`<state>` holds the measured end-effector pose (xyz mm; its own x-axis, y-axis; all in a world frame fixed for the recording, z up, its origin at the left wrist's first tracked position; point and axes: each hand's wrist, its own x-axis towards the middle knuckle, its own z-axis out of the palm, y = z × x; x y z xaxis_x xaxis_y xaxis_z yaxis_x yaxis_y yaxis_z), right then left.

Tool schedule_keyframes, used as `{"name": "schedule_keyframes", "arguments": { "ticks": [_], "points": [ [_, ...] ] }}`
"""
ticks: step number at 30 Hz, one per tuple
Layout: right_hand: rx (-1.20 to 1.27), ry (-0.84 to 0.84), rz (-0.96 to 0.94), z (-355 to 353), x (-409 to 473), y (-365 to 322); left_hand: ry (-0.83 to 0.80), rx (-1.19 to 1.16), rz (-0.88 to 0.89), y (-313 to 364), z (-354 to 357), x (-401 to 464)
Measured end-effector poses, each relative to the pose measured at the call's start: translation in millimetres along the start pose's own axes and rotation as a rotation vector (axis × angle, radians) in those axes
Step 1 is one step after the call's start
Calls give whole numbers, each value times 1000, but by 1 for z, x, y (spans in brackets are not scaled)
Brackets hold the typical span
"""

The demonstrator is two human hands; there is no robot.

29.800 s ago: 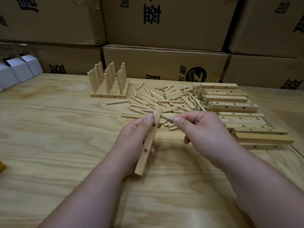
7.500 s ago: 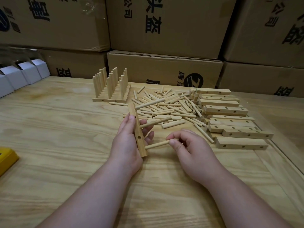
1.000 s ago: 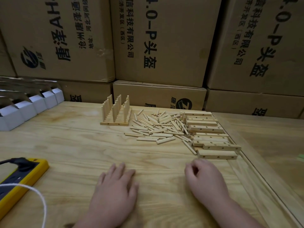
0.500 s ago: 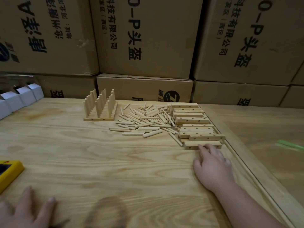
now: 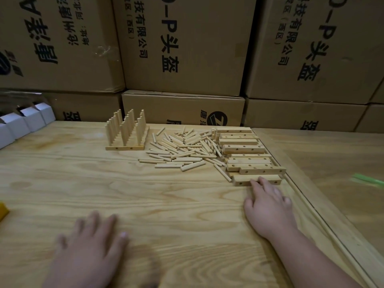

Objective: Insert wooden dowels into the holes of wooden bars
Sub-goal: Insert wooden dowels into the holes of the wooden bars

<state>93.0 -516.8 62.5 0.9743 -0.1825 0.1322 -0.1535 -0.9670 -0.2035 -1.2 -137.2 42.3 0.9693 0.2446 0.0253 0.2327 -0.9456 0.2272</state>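
Observation:
A heap of loose wooden dowels (image 5: pixel 182 150) lies mid-table. To its right is a pile of drilled wooden bars (image 5: pixel 243 148). The nearest bar (image 5: pixel 241 180) lies flat at the front of that pile, and the fingertips of my right hand (image 5: pixel 268 204) touch its near side. A group of finished bars with upright dowels (image 5: pixel 125 132) stands left of the heap. My left hand (image 5: pixel 91 250), blurred, hovers or rests flat near the table's front with fingers spread, holding nothing.
Cardboard boxes (image 5: pixel 182 48) are stacked as a wall behind the wooden table (image 5: pixel 62 183). White cartons (image 5: pixel 27 121) sit at the far left, a yellow object (image 5: pixel 3 210) at the left edge. A raised strip (image 5: pixel 311 204) runs along the table's right side.
My right hand has reached forward to the nearest bar. My left hand has moved rightward and further into view. The camera has tilted and shifted slightly.

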Motion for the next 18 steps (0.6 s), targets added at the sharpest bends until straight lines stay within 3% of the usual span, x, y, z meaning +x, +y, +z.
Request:
{"name": "schedule_keyframes", "arguments": {
  "ticks": [4,9,13,18],
  "points": [
    [10,2,-10,0,-1,1,-49,45,299,93,6,8],
    [41,30,-32,0,-1,0,-80,-118,502,179,27,29],
    [62,123,-195,1,-5,-1,-5,-149,545,205,34,44],
    [110,167,-190,5,-2,2,48,-216,522,205,39,48]
  ]
}}
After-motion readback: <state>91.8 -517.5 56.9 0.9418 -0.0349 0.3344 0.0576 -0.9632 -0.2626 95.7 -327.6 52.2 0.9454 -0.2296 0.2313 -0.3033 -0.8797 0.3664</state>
